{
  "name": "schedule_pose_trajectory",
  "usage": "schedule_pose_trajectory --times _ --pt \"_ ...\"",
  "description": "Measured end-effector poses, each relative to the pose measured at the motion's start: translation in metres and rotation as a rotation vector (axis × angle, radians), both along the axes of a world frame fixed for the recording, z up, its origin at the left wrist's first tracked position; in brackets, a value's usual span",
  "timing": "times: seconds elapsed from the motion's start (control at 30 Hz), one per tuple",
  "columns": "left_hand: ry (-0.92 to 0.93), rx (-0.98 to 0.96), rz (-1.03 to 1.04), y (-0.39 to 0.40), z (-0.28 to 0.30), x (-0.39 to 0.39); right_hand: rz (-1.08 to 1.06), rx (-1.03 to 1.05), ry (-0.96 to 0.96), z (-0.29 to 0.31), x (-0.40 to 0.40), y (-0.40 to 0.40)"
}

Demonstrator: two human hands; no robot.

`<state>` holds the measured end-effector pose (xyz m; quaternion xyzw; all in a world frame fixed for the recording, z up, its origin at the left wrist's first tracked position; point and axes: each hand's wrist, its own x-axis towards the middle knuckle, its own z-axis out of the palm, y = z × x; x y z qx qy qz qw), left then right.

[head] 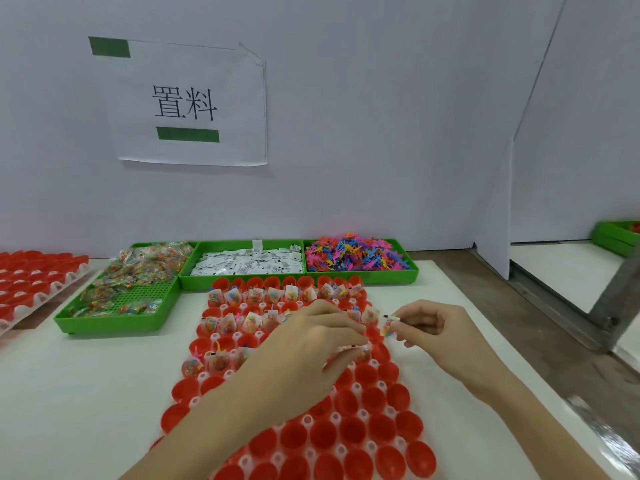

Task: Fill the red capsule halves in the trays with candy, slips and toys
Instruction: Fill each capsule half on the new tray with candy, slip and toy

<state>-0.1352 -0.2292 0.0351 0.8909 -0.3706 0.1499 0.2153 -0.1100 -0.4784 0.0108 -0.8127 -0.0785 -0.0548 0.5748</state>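
From my head camera, my left hand reaches over the tray of glossy red capsule halves, fingers curled on small packets. My right hand pinches a crinkly candy packet and paper slip near the tray's right edge. Bare white worktop lies open on both sides; three green bins line the wall.

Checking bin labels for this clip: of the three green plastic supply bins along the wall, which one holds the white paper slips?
The middle green plastic bin, filled with white paper slips. The left bin holds clear candy packets; the right bin holds small multicoloured plastic toys.
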Motion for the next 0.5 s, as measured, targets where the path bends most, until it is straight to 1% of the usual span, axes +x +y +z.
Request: schedule_pose_trajectory --times 0.07,0.23,0.3,0.43,0.5 --pt "-0.049 0.143 -0.061 -0.012 0.0 0.013 -0.013 -0.004 -0.003 -0.006 0.001 -0.004" --pt "-0.049 0.38 -0.117 -0.033 0.005 0.036 -0.006 0.009 0.004 -0.008 0.003 -0.012" --pt "-0.061 0.408 -0.11 -0.035 0.005 0.041 0.002 0.006 0.014 -0.008 0.002 -0.013" --pt "-0.057 0.399 -0.115 -0.032 0.003 0.043 0.04 -0.002 0.016 -0.006 0.0 -0.014" --pt "-0.024 0.373 -0.106 -0.032 0.0 0.044 0.075 -0.015 0.012 -0.006 -0.001 -0.012"
